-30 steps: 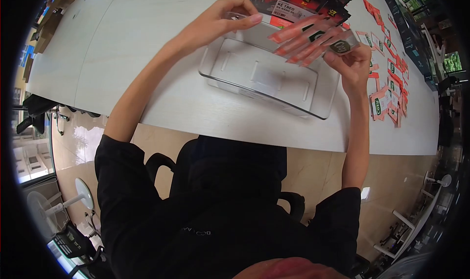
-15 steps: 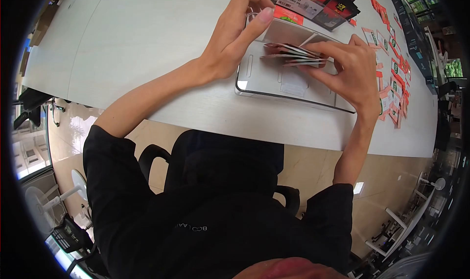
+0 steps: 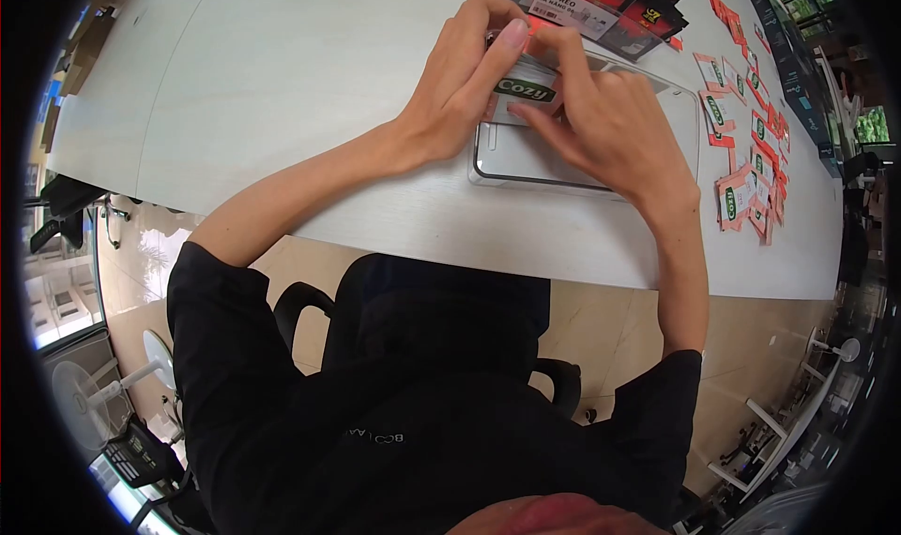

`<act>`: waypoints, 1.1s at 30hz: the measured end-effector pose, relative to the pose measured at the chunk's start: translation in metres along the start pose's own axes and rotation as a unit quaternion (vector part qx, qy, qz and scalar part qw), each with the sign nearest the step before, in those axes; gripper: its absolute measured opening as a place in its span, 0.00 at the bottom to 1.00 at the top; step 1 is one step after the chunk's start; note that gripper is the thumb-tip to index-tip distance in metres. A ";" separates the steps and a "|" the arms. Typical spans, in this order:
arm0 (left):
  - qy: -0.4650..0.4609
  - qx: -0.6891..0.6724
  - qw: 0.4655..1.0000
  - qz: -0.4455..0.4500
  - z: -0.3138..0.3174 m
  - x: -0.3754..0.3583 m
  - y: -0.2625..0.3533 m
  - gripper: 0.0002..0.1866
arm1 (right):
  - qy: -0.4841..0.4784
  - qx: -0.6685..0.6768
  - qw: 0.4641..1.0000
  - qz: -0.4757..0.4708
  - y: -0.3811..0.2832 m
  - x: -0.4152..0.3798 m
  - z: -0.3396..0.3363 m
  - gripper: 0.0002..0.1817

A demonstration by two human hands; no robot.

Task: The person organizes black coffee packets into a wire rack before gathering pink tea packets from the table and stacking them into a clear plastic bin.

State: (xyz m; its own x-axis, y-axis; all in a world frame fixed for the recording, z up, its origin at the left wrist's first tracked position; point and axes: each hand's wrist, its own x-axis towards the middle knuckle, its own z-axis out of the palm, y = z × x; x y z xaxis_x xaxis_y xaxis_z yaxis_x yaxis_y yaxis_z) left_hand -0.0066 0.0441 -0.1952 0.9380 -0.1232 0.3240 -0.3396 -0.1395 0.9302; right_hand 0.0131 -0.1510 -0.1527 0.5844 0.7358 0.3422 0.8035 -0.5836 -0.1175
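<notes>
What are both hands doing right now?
Left hand: closed on the Cozy sachets, over the clear tray.
Right hand: closed on the same Cozy sachets.

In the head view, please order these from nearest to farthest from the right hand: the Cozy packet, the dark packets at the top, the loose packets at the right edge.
1. Cozy packet, under the right hand fingertips.
2. Dark packets, beyond the clear tray.
3. Loose packets, at the table's right edge.

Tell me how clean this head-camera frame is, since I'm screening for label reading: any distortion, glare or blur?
Head view: strong fisheye bends the white table's edge and blackens the corners; daylight glints on the clear plastic tray's rim; the green Cozy label on the stack of sachets between left hand and right hand reads sharp; far scattered orange-and-white sachets look soft.
</notes>
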 end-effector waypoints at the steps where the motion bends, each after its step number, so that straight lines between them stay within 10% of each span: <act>1: 0.008 -0.008 1.000 0.023 -0.001 0.000 -0.004 0.25 | -0.010 -0.021 1.000 0.006 -0.002 0.003 -0.001 0.30; 6: -0.008 -0.069 0.997 -0.041 -0.006 0.000 0.002 0.25 | 0.047 0.055 0.997 0.041 0.004 -0.002 -0.002 0.34; 12: -0.019 0.070 0.980 0.187 -0.005 0.006 -0.023 0.27 | 0.149 0.202 0.967 0.045 0.014 -0.016 -0.006 0.34; 14: -0.069 -0.091 0.993 0.010 -0.007 0.005 -0.014 0.27 | 0.162 0.199 0.965 0.045 0.022 -0.018 -0.014 0.32; 24: -0.085 -0.066 0.993 -0.050 -0.019 0.013 -0.008 0.28 | 0.297 0.070 0.928 0.212 0.092 -0.035 -0.038 0.11; 27: -0.063 -0.007 0.997 0.052 -0.025 0.019 -0.015 0.24 | 0.074 0.108 0.967 0.219 0.107 -0.044 -0.032 0.07; 33: -0.146 0.002 0.989 0.039 -0.044 0.028 -0.017 0.15 | -0.018 0.251 0.946 0.205 0.092 -0.036 -0.012 0.17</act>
State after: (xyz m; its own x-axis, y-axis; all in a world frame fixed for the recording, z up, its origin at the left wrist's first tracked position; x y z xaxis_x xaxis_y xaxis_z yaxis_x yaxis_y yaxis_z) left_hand 0.0284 0.0858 -0.1940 0.8489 -0.4121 0.3311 -0.4116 -0.1224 0.9031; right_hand 0.0645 -0.2355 -0.1649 0.8553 0.4985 0.1411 0.4550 -0.5926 -0.6647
